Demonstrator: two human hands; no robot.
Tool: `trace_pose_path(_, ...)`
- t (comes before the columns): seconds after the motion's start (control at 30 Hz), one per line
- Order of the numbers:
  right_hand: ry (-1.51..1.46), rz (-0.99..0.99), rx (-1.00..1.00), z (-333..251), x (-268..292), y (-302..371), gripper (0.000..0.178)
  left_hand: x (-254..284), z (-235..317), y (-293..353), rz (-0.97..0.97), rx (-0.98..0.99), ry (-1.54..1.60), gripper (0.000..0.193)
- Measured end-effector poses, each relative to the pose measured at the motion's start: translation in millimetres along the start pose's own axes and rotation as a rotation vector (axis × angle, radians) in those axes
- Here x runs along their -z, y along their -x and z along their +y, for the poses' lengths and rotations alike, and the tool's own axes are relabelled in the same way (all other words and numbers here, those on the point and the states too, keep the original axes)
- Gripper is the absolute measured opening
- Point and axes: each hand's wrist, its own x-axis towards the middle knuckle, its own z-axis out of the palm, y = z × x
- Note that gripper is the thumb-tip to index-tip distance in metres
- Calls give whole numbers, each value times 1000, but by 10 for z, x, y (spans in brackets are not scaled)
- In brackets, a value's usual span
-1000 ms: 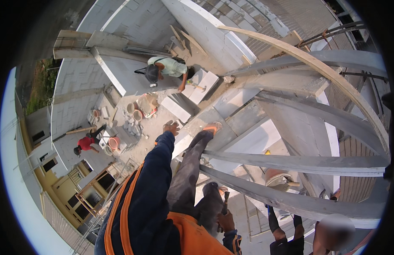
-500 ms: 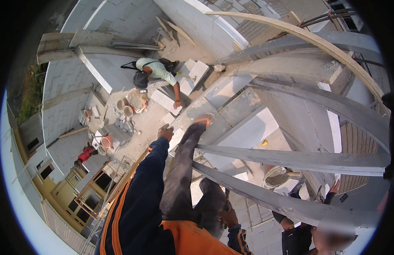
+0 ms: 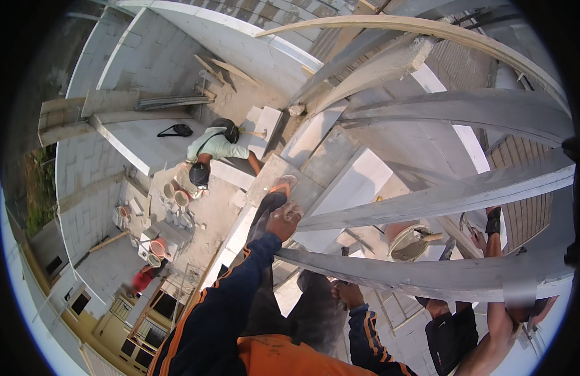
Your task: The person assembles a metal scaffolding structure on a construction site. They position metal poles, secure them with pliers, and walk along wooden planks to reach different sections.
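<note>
My left hand (image 3: 284,221) is stretched forward over my leg, beside the near end of a grey beam (image 3: 378,203). Its fingers are loosely bent and apart, with nothing visible in them; whether they touch the beam is unclear. Lower down, my right hand (image 3: 347,293) is closed around what looks like a hammer. The tool's dark head (image 3: 345,250) shows just past a second grey beam (image 3: 415,274), which hides part of the handle. My sandalled foot (image 3: 284,184) stands on a concrete wall top (image 3: 271,175).
Below at left, a person in a pale green shirt (image 3: 218,144) bends over white blocks. A mortar bucket (image 3: 410,243) stands under the beams. At lower right another person's arm (image 3: 490,338) reaches up. A long wooden strip (image 3: 390,22) arches across the top.
My left hand has moved right and toward the beam's end. The beams shifted in view as my head turned. The person at lower right has raised an arm toward the beams.
</note>
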Motion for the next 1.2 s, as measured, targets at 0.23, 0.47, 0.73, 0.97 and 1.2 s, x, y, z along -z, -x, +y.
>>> trace_pose_path(0.23, -23, 21, 103, 118, 211, -82, 20, 1, 279, 603, 67, -124, 131, 43)
trace_pose_path(0.47, 151, 68, 171, 295, 720, -935, 31, -246, 249, 987, 41, -172, 300, 46)
trace_pose_path(0.73, 61, 54, 284, 211, 1008, -1752, 35, -589, 156, 933, 312, -315, 531, 96)
trace_pose_path(0.97, -102, -58, 289, -92, 1134, -1949, 26, -674, 288, 952, 393, -473, 345, 102)
trace_pose_path(1.2, -394, -320, 351, -242, 1020, -2185, 39, -746, 218, 922, 521, -584, 246, 102)
